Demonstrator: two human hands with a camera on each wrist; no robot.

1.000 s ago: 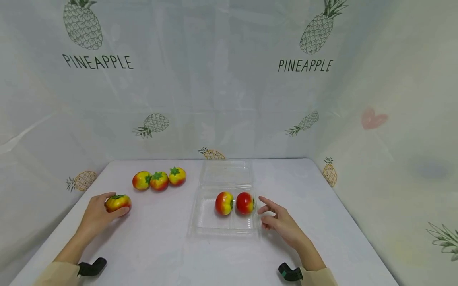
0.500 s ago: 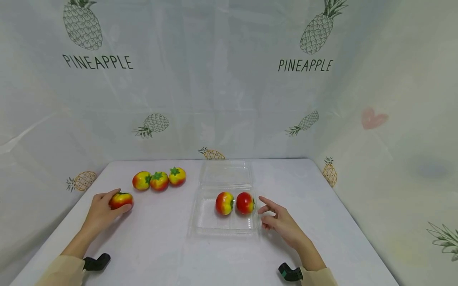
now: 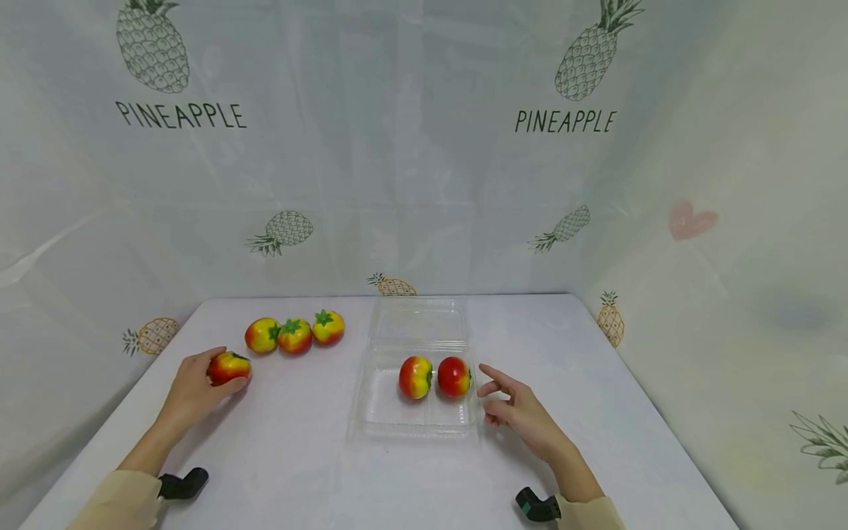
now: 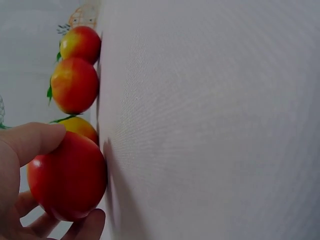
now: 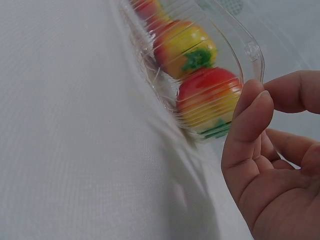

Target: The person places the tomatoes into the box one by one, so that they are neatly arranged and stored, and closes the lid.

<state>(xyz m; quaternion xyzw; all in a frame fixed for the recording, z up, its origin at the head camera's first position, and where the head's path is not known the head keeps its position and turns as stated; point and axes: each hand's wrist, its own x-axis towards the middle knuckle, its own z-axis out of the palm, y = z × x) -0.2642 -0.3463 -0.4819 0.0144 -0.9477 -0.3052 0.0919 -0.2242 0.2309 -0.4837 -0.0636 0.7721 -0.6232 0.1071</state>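
Note:
My left hand (image 3: 192, 390) grips a red-and-yellow round fruit (image 3: 228, 367) with a green leafy top, close over the left side of the table. In the left wrist view the thumb lies on one side of this fruit (image 4: 70, 180) and fingertips curl round the other. My right hand (image 3: 523, 416) is beside the right wall of a clear plastic box (image 3: 391, 418), fingers loosely bent, index fingertip right at the rim. Two similar fruits, a left one (image 3: 414, 377) and a right one (image 3: 454, 376), lie side by side in the box.
Behind the left hand three more such fruits sit in a row: one at the left (image 3: 263, 335), a middle one (image 3: 294, 336) and a right one (image 3: 327, 327). The box's clear lid (image 3: 420, 320) lies folded back on the white table (image 3: 285, 456). A pineapple-printed curtain (image 3: 397, 162) stands behind.
My left hand has moved a little right and away from me, carrying the fruit, which has turned in the grip. The right hand and the box have stayed put.

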